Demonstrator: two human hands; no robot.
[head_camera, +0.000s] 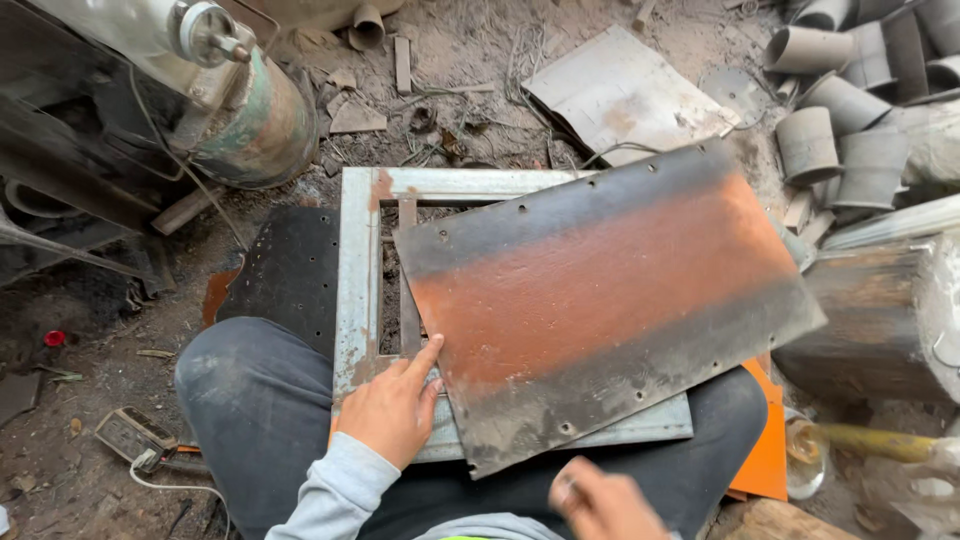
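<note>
A large rust-orange and grey metal sheet lies tilted across a pale metal frame, which rests on the person's knees above the dirt floor. The left hand presses open, fingers spread, on the frame's near-left corner, touching the sheet's edge. The right hand is blurred; its grip is unclear.

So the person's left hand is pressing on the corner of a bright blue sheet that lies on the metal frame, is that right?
Not quite: the sheet is not blue. The head view shows it rusty orange through the middle with dark grey bands along its edges. The rest holds: the left hand rests at its lower left corner, and the sheet lies tilted on the pale metal frame.
</note>
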